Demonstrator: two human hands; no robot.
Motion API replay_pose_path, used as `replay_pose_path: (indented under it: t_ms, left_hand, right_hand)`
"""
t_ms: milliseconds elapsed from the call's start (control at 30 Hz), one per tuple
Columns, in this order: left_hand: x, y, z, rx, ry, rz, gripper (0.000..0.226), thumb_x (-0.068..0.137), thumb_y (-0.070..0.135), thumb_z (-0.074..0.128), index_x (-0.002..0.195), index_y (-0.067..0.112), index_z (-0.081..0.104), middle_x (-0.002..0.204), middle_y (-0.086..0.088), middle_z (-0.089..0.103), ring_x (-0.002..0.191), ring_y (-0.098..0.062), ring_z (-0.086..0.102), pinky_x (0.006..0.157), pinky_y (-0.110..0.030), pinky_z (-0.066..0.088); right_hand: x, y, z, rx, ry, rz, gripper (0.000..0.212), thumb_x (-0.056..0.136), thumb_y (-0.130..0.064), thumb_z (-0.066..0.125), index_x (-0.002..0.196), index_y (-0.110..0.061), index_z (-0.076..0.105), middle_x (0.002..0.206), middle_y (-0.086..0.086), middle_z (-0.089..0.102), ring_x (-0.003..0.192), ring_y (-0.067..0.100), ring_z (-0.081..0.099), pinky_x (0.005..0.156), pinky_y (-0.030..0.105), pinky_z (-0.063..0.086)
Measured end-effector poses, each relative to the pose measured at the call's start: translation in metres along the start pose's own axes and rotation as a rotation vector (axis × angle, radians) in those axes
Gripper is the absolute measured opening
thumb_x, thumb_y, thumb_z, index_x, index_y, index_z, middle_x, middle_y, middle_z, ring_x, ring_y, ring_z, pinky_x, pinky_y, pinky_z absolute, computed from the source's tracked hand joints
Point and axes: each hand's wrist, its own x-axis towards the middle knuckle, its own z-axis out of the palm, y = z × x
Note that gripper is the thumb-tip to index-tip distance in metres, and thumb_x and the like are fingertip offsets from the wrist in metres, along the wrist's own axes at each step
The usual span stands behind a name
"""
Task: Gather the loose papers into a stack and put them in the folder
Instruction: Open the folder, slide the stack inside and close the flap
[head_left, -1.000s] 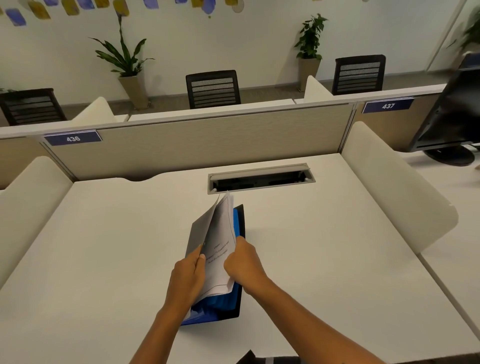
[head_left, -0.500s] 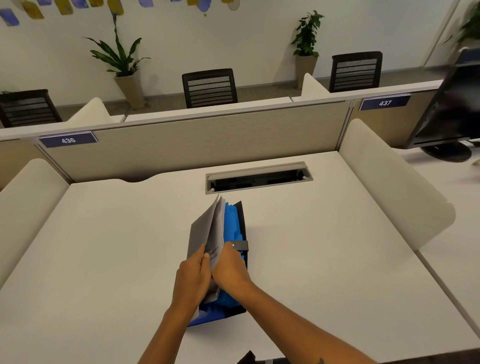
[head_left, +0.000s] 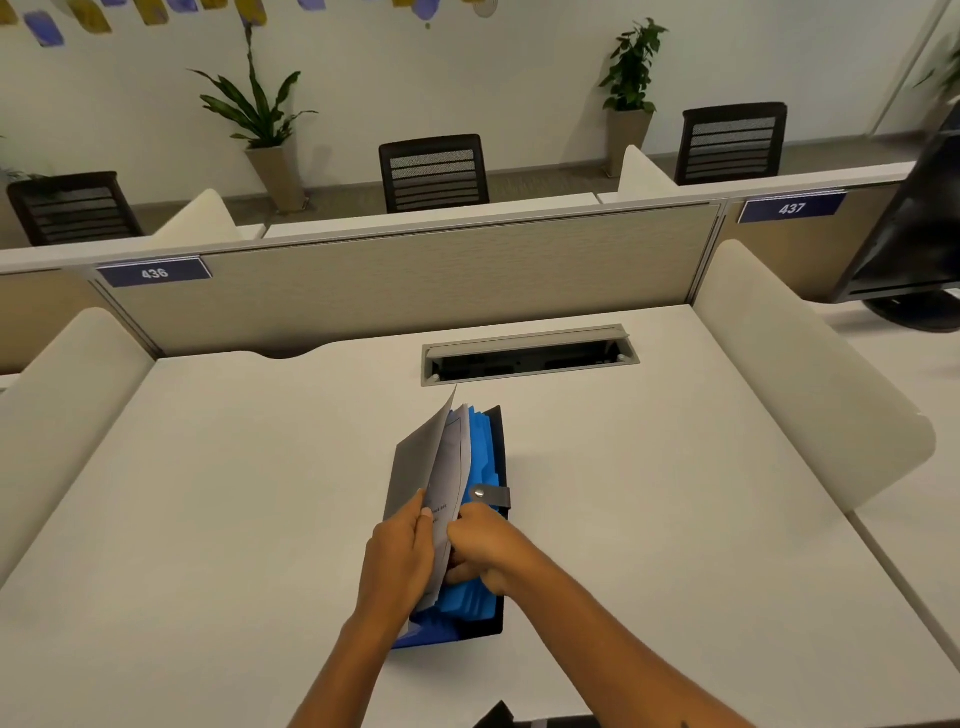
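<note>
A blue accordion folder with a dark cover stands open on the white desk, its pockets facing up. A stack of white papers stands on edge in the folder's left side, partly sunk between the dividers. My left hand grips the papers from the left. My right hand is curled around the blue dividers just to the right of the papers, pressing against them. A grey snap strap sticks out above my right hand.
A cable slot lies in the desk behind the folder. Beige partitions and rounded side screens bound the desk. A dark monitor stands on the desk to the right. Chairs and potted plants are beyond.
The papers have gone lower into the folder. My right hand moved from the sheets' face down to the blue dividers, and the snap strap has come into view.
</note>
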Motion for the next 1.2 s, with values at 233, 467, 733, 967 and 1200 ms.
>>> replay_pose_path:
  t_ms: [233, 467, 733, 967, 1200]
  left_hand:
    - [0.000, -0.002, 0.004, -0.004, -0.008, -0.004, 0.045, 0.106, 0.029, 0.048, 0.147, 0.013, 0.055, 0.134, -0.010, 0.070, 0.116, -0.029, 0.070, 0.103, -0.039, 0.054]
    - [-0.004, -0.008, 0.010, 0.056, -0.045, 0.043, 0.045, 0.106, 0.027, 0.049, 0.149, 0.014, 0.053, 0.119, -0.009, 0.076, 0.076, 0.002, 0.062, 0.065, 0.001, 0.048]
    - [-0.015, 0.005, 0.054, 0.305, -0.152, 0.030, 0.045, 0.106, 0.030, 0.048, 0.148, 0.014, 0.050, 0.116, -0.004, 0.075, 0.096, -0.017, 0.075, 0.084, -0.026, 0.060]
    - [-0.019, 0.006, 0.089, 0.503, -0.241, 0.022, 0.042, 0.106, 0.023, 0.051, 0.146, 0.013, 0.045, 0.135, -0.007, 0.066, 0.114, -0.020, 0.070, 0.095, -0.031, 0.059]
    - [-0.020, -0.002, 0.112, 0.620, -0.321, 0.015, 0.068, 0.101, 0.029, 0.059, 0.158, 0.011, 0.027, 0.162, -0.016, 0.037, 0.143, -0.033, 0.047, 0.106, -0.037, 0.054]
  right_hand:
    - [0.009, 0.008, -0.007, 0.008, -0.039, -0.019, 0.020, 0.105, -0.008, 0.061, 0.088, -0.018, 0.067, 0.087, 0.005, 0.075, 0.057, 0.016, 0.079, 0.051, 0.028, 0.062]
    - [0.023, 0.022, -0.020, -0.275, 0.141, -0.115, 0.018, 0.100, -0.022, 0.074, 0.092, -0.006, 0.076, 0.080, 0.008, 0.080, 0.061, 0.015, 0.080, 0.064, 0.028, 0.068]
    - [0.038, 0.061, -0.053, -0.779, 0.415, -0.457, 0.056, 0.095, -0.014, 0.077, 0.143, -0.023, 0.049, 0.142, -0.003, 0.049, 0.104, 0.017, 0.068, 0.086, 0.027, 0.060]
    - [0.049, 0.086, -0.074, -0.720, 0.242, -0.421, 0.055, 0.104, -0.002, 0.058, 0.155, -0.016, 0.044, 0.148, 0.009, 0.058, 0.128, 0.024, 0.063, 0.111, 0.036, 0.052]
    - [0.058, 0.090, -0.088, -0.435, 0.385, -0.413, 0.040, 0.100, -0.005, 0.070, 0.139, -0.008, 0.063, 0.133, 0.007, 0.069, 0.102, 0.030, 0.073, 0.092, 0.018, 0.055]
